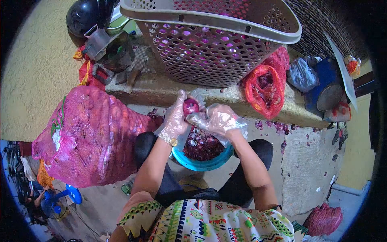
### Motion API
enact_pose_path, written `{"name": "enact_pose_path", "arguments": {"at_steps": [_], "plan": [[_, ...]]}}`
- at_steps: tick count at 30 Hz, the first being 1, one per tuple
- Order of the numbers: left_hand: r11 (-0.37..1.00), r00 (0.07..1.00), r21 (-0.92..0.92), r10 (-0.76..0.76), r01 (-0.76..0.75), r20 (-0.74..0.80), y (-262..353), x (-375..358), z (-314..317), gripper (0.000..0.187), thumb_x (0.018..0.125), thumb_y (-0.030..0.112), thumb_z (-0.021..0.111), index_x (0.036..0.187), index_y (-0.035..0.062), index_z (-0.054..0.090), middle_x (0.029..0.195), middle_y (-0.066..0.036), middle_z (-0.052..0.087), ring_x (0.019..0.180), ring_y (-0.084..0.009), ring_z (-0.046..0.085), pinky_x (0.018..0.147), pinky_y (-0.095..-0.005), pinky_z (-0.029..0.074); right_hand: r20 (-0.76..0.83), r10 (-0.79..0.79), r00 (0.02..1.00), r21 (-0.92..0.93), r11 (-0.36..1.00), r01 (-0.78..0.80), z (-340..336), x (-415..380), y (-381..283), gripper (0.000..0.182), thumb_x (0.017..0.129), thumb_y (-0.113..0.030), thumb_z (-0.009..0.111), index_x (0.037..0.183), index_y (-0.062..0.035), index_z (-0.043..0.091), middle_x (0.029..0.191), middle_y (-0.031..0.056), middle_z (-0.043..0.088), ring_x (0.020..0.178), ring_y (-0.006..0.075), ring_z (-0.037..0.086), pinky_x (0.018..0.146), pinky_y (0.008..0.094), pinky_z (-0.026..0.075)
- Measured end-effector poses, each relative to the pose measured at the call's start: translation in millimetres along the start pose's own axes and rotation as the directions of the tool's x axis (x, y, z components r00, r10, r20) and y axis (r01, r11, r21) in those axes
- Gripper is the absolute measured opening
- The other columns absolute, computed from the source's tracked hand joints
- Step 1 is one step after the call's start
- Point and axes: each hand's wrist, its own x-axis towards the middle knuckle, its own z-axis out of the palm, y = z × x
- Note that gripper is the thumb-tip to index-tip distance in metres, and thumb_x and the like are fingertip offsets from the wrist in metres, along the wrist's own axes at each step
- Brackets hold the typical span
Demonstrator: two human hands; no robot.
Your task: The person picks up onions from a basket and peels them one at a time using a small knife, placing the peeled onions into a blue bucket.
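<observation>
The red onion (190,107) sits between the two gloved hands, held up just over the blue bowl (203,163) of purple peelings that rests between the person's knees. The left hand (174,123) is closed around the onion's left and lower side, cupping it from below, so it is the nearer and the bearing one; the right hand (219,119) comes in from the right with its fingers curled shut against the onion's flank, perhaps around a small blade, though the crumpled plastic glove hides that. The onion looks roundish, with no clear long axis. Just beyond the hands runs a concrete ledge (161,90) carrying a big mesh basket (209,40) and a red net bag (264,90); a full pink net sack (86,135) leans at the left, well clear of the hands
</observation>
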Motion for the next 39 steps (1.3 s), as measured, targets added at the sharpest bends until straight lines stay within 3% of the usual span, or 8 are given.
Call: {"name": "enact_pose_path", "arguments": {"at_steps": [6, 12, 16, 21, 27, 29, 34, 39], "plan": [[0.993, 0.996, 0.076, -0.091, 0.089, 0.023, 6.0, 3.3, -12.5, 0.045, 0.098, 0.045, 0.055, 0.120, 0.0061, 0.055, 0.105, -0.017, 0.064, 0.091, -0.0300, 0.068, 0.082, -0.0454, 0.059, 0.106, -0.076, 0.991, -0.035, 0.996, 0.080, -1.6, -1.3, 7.4, 0.060, 0.081, -0.063, 0.058, 0.073, -0.0055, 0.071, 0.070, 0.0212, 0.067, 0.067, 0.0386, 0.067, 0.065, 0.0493, 0.054], [0.996, 0.995, 0.029, 0.079, -0.081, 0.060, 6.9, 7.4, -15.1, 0.036, 0.096, 0.034, 0.062, 0.120, 0.0066, 0.056, 0.109, -0.011, 0.059, 0.098, -0.0253, 0.061, 0.086, -0.0441, 0.056, 0.268, -0.133, 0.954, -0.092, 0.983, 0.162, 11.8, -2.3, 15.4, 0.059, 0.079, -0.062, 0.063, 0.067, -0.0039, 0.070, 0.069, 0.0205, 0.066, 0.065, 0.0379, 0.067, 0.065, 0.0485, 0.053], [0.983, 0.985, 0.072, 0.168, -0.171, 0.048, 7.8, 11.9, -25.3, 0.037, 0.093, 0.027, 0.067, 0.123, 0.0069, 0.058, 0.108, -0.007, 0.056, 0.101, -0.0223, 0.058, 0.087, -0.0434, 0.055, 0.366, -0.012, 0.931, -0.158, 0.985, 0.075, 9.6, -2.3, 9.7, 0.081, 0.071, -0.081, 0.057, 0.066, -0.0018, 0.070, 0.069, 0.0217, 0.067, 0.065, 0.0373, 0.067, 0.066, 0.0473, 0.053], [0.965, 0.977, 0.152, 0.210, -0.212, 0.029, 7.8, 12.5, -26.3, 0.046, 0.095, 0.028, 0.065, 0.132, 0.0047, 0.052, 0.108, -0.012, 0.059, 0.103, -0.0248, 0.059, 0.091, -0.0454, 0.054, 0.341, -0.025, 0.940, -0.148, 0.986, 0.080, 15.0, -1.2, 11.8, 0.080, 0.072, -0.081, 0.056, 0.067, -0.0025, 0.069, 0.067, 0.0208, 0.066, 0.065, 0.0377, 0.066, 0.063, 0.0473, 0.052], [0.988, 0.989, -0.047, 0.147, -0.147, -0.008, 9.1, 13.7, -25.4, 0.032, 0.093, 0.029, 0.067, 0.110, 0.0027, 0.057, 0.107, -0.013, 0.058, 0.098, -0.0276, 0.061, 0.089, -0.0479, 0.055, 0.272, -0.077, 0.959, -0.071, 0.992, 0.100, 4.5, 1.9, 16.2, 0.074, 0.074, -0.077, 0.059, 0.067, -0.0046, 0.069, 0.068, 0.0198, 0.066, 0.065, 0.0377, 0.066, 0.062, 0.0475, 0.052], [0.999, 0.998, -0.027, 0.043, -0.042, 0.056, 13.5, 4.7, -17.1, 0.049, 0.098, 0.037, 0.058, 0.133, 0.0033, 0.051, 0.105, -0.014, 0.062, 0.103, -0.0281, 0.061, 0.093, -0.0451, 0.054, 0.218, -0.071, 0.973, -0.041, 0.996, 0.082, 2.7, 2.7, 16.9, 0.077, 0.072, -0.081, 0.057, 0.066, -0.0050, 0.070, 0.067, 0.0194, 0.067, 0.065, 0.0370, 0.067, 0.063, 0.0472, 0.054], [0.997, 0.992, 0.033, 0.070, -0.074, 0.106, 6.6, 7.9, -17.2, 0.045, 0.100, 0.038, 0.052, 0.128, 0.0033, 0.054, 0.107, -0.014, 0.063, 0.102, -0.0279, 0.063, 0.094, -0.0440, 0.053, -0.015, 0.059, 0.998, 0.035, 0.998, -0.058, -19.2, 1.0, 4.2, 0.067, 0.071, -0.077, 0.062, 0.081, -0.0113, 0.071, 0.071, 0.0160, 0.069, 0.070, 0.0346, 0.069, 0.068, 0.0464, 0.054], [0.995, 0.990, 0.099, 0.018, -0.032, 0.142, 2.1, 5.5, -11.3, 0.043, 0.101, 0.039, 0.051, 0.120, 0.0014, 0.057, 0.111, -0.015, 0.065, 0.101, -0.0270, 0.065, 0.090, -0.0428, 0.056, 0.043, 0.139, 0.989, 0.052, 0.989, -0.141, -26.7, 5.5, 0.9, 0.069, 0.067, -0.076, 0.067, 0.090, -0.0117, 0.071, 0.076, 0.0142, 0.071, 0.075, 0.0332, 0.070, 0.072, 0.0456, 0.055]]}}
